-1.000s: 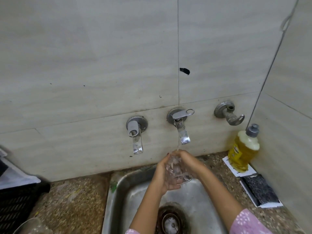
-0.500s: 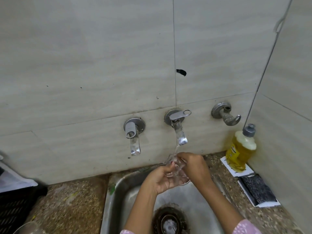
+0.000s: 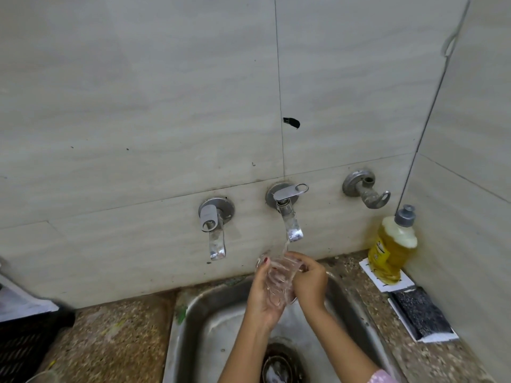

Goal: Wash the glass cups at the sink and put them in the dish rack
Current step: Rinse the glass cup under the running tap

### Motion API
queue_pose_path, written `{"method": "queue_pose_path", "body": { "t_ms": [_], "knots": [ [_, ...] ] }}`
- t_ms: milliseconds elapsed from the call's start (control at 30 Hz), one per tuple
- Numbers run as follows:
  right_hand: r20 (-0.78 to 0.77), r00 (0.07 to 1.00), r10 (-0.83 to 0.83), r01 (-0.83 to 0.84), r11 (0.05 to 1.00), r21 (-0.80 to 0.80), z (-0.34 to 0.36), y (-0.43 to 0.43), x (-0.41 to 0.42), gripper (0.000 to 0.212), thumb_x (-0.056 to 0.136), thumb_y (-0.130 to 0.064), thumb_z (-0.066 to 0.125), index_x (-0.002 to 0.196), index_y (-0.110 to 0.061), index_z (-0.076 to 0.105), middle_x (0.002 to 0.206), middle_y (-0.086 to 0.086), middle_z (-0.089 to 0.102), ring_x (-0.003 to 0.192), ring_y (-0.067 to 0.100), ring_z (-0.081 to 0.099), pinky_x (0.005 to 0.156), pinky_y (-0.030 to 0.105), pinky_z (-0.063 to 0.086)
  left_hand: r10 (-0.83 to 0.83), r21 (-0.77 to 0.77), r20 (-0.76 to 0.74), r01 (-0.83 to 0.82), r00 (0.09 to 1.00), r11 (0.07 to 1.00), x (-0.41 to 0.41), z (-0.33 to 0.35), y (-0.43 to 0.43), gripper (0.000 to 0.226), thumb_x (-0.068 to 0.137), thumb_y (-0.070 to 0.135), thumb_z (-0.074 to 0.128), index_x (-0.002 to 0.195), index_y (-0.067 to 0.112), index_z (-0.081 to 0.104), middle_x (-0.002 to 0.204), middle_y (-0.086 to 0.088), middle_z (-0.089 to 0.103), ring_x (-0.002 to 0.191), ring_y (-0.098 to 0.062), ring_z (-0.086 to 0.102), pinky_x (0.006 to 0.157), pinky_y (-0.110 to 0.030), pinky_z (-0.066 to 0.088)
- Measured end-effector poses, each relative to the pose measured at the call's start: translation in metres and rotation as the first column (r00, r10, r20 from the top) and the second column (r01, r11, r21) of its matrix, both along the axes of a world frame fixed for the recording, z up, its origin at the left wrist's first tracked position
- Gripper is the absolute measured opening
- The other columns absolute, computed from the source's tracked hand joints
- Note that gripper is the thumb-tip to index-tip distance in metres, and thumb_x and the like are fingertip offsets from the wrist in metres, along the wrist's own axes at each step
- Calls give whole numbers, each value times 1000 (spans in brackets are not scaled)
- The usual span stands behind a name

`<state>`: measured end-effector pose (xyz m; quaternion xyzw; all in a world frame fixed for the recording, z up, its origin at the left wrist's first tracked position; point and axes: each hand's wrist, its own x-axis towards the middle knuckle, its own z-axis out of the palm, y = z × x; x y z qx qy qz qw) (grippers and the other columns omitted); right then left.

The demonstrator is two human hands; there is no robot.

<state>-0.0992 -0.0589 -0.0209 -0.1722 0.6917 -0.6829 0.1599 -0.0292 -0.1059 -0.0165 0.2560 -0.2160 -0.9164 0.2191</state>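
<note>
Both hands close on one glass cup (image 3: 278, 283) under the running middle tap (image 3: 290, 222). The left hand (image 3: 261, 297) wraps curled fingers round the body from below, and the right hand (image 3: 311, 283) pinches the rim end, thumb and fingers bent over the glass. The cup lies tilted between the palms, just below centre of the frame and over the steel sink (image 3: 179, 327), with the thin stream (image 3: 286, 248) landing on its upper edge. A second ago it stood nearer upright, enclosed by both palms. Since then the left hand has slid beneath and the right has moved to the rim, turning the glass under the water. That reads as rinsing in progress, not finished: the cup has not yet started toward the dark slatted crate (image 3: 19, 349) at the lower left edge, probably the rack. A yellow soap bottle (image 3: 392, 250) and a scrub pad (image 3: 423, 316) sit at right, untouched. What looks like another glass rim (image 3: 44, 377) peeks in at bottom left.
</note>
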Motion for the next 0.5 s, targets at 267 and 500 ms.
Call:
{"method": "queue_pose_path", "body": {
  "t_ms": [267, 500],
  "knots": [
    [-714, 484, 506, -311, 862, 400, 12, 8, -27, 22, 54, -5, 72, 72, -17, 76, 75, 0, 72, 66, 13, 64, 63, 16, 48, -229, -91, 504, 315, 833, 945, 10, 7, -28, 40, 73, 48, 68, 79, 9, 73, 74, -8, 66, 66, -20, 63, 59, -28, 51],
    [-515, 851, 98, -35, 991, 130, 0, 18, -3, 18, 76, -3, 68, 89, -13, 61, 86, -10, 53, 74, 5, 54, 67, 18, 45, -108, 191, 415, 29, 903, 981, -4, -14, -32, 30, 81, 34, 64, 85, 5, 67, 73, -7, 67, 59, -19, 63, 53, -23, 53]
  ]
}}
